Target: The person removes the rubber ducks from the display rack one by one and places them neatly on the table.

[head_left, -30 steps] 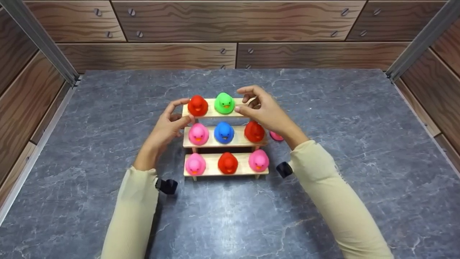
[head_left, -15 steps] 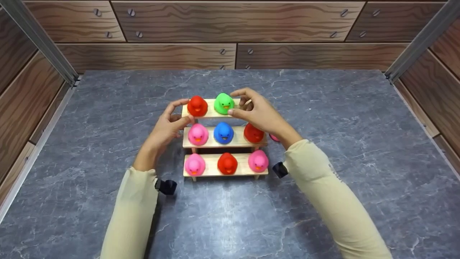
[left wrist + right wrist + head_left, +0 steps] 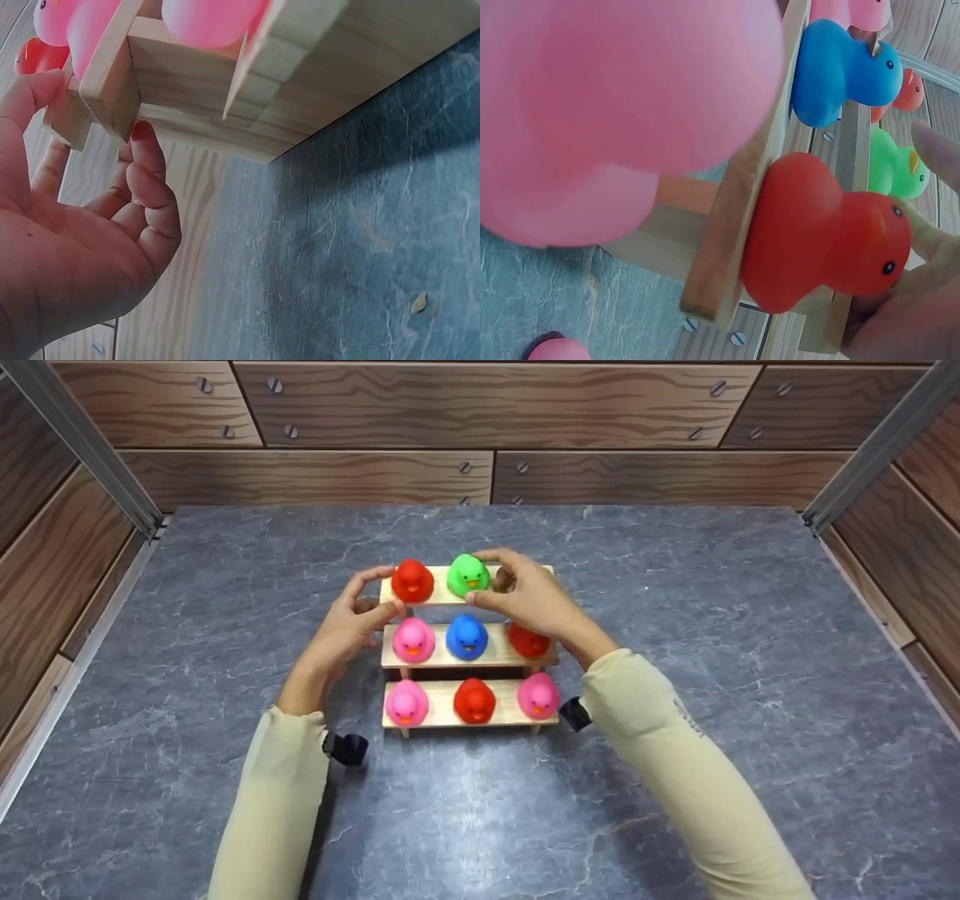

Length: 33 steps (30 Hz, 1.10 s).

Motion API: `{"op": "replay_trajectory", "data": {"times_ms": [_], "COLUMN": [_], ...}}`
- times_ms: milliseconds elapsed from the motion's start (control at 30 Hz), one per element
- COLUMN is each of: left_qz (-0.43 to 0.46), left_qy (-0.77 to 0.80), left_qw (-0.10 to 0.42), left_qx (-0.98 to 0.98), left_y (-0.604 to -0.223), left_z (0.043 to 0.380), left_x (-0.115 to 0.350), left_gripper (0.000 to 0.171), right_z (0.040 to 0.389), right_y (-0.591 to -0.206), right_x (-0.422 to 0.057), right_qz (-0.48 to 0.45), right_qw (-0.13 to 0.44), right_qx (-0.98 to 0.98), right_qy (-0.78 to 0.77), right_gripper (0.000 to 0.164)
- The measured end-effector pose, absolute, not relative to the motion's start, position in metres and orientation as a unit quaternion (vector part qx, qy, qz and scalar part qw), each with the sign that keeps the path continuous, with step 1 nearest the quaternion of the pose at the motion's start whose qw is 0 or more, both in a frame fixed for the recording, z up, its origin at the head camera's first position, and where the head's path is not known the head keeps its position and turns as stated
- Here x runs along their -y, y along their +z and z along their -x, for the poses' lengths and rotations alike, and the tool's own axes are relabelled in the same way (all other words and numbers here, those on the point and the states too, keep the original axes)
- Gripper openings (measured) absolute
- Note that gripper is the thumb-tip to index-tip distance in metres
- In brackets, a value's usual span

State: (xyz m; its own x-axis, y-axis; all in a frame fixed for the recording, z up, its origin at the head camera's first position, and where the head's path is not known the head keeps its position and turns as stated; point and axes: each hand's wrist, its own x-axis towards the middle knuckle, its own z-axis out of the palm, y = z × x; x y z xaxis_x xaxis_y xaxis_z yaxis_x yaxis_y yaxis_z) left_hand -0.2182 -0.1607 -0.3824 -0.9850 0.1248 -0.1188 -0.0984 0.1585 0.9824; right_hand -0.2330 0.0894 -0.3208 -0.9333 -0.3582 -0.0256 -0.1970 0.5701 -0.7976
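A three-tier wooden stand (image 3: 440, 589) bears rubber ducks on each step. My left hand (image 3: 339, 630) grips the left end of its top step, thumb at the front edge and a finger behind, beside a red rubber duck (image 3: 412, 582). My right hand (image 3: 538, 596) has thumb and index finger on either side of the green rubber duck (image 3: 466, 573), which sits upright at the middle of the top step. In the right wrist view the green rubber duck (image 3: 885, 169) shows near the fingertips, with part of the hand hidden behind the middle step's red duck (image 3: 810, 232).
Below stand a pink duck (image 3: 413, 640), a blue duck (image 3: 466, 637) and a red duck (image 3: 527, 640). The lowest step holds a pink duck (image 3: 406, 703), a red duck (image 3: 474, 702) and another pink duck (image 3: 538, 697). A loose pink duck (image 3: 559, 350) lies on the table.
My right hand has moved left along the top step, and its thumb and index finger have closed in around the green duck. The left hand has stayed in place.
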Motion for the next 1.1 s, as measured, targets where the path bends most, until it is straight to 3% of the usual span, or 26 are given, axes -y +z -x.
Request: {"op": "replay_trajectory", "data": {"times_ms": [533, 1100], "left_qz": [-0.008, -0.011], "left_qy": [0.644, 0.647], "left_qw": [0.087, 0.087], "left_qx": [-0.760, -0.758], "left_y": [-0.384, -0.382], "left_z": [0.217, 0.217], "left_x": [0.161, 0.161], "left_gripper": [0.053, 0.052], "right_z": [0.232, 0.234], "right_y": [-0.320, -0.318], "right_x": [-0.087, -0.104], "right_qz": [0.130, 0.112], "right_qw": [0.080, 0.054], "right_qx": [-0.879, -0.863], "right_qy": [-0.451, -0.489], "right_gripper": [0.043, 0.045]}}
